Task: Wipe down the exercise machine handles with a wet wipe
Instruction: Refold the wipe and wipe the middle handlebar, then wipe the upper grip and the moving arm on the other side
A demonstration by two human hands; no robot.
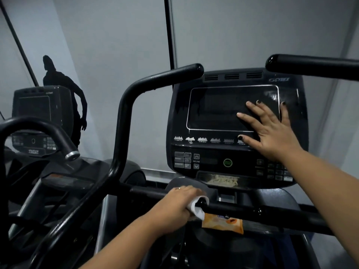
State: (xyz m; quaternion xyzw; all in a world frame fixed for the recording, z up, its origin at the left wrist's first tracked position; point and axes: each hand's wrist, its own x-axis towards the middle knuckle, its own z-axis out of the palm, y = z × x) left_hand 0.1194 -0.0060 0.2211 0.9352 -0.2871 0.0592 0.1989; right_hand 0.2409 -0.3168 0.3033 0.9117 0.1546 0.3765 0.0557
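Black tubular handlebar [233,208], long axis left–right: gripped through white wet wipe [198,207] by left hand [174,202]. Right hand [272,133] laid flat, fingers spread, on dark console screen [213,107].

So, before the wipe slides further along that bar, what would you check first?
1. Wipe wrapped on the bar: ok. The left hand grips the wipe round the lower bar.
2. Body braced: ok. The right hand lies flat on the screen.
3. Bar ahead free: ok; it looks bare to the right.
4. Orange packet clear of the bar: cannot tell; it sits just beneath.
5. Wipe damp enough: cannot tell.
6. Upper handles wiped: cannot tell.
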